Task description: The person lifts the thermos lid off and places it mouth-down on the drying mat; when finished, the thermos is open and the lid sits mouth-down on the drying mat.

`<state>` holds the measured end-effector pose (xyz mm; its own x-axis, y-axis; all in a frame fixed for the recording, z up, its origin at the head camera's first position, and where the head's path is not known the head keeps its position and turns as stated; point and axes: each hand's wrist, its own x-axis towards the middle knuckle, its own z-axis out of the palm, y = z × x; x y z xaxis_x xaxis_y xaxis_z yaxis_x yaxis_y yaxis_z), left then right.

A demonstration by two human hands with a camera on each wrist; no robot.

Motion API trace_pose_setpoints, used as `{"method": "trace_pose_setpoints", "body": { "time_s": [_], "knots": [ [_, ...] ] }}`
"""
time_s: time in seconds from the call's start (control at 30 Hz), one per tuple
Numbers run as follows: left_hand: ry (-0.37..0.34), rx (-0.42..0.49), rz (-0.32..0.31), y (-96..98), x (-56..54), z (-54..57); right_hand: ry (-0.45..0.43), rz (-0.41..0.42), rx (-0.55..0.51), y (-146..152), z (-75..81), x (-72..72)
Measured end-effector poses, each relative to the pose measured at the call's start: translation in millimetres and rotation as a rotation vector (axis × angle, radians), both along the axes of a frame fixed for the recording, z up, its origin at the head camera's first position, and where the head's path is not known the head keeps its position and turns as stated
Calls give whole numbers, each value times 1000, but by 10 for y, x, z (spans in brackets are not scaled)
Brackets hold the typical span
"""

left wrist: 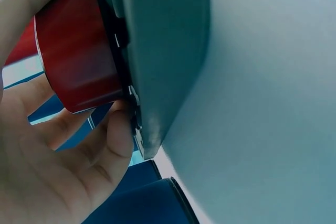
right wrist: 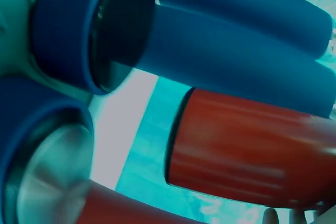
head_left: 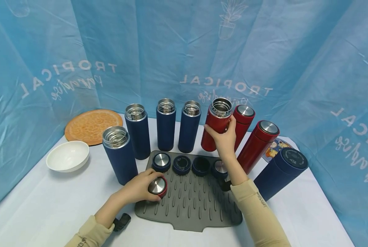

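I have the right hand (head_left: pixel 224 137) wrapped round the uncapped red flask (head_left: pixel 215 122), right of the frame's centre, probably stiff, slick and fairly weighty, so best held around its upper body, while lower left of centre the left hand (head_left: pixel 140 187) grips the likely lighter red-sided lid (head_left: pixel 157 185) by its rim, at the grey mat's (head_left: pixel 188 209) left side.

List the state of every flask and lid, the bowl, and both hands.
Four blue flasks: standing, uncapped
Blue flask at right: capped
Held red flask: uncapped
Other two red flasks: capped
Four blue lids: off, on the mat
Red lid: off its flask
White bowl: right side up
Left hand: gripping red lid
Right hand: gripping red flask
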<state>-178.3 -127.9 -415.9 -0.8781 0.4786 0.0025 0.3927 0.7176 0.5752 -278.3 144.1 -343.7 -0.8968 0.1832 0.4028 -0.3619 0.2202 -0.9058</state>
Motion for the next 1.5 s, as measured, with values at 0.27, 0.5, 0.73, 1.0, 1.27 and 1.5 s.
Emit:
{"method": "trace_pose_setpoints", "body": {
  "time_s": [0.27, 0.5, 0.73, 1.0, 1.27, 1.5],
  "knots": [
    [-17, -3, 7, 0, 1, 21, -98, -36, 24, -59, -198, -201],
    [-36, 17, -5, -1, 8, 1, -130, -71, 57, -81, -290, -300],
    [-47, 18, -1, 2, 4, -16, -155, -81, 91, -50, -354, -394],
    [-51, 12, 9, 2, 3, -17, -154, -74, 102, -54, -339, -425],
    [-55, 7, 17, 9, 6, -18, -88, -127, 98, -123, -215, -187],
    [-51, 13, 14, 8, -4, -20, 183, -264, 124, -125, -187, -17]
  ]
}}
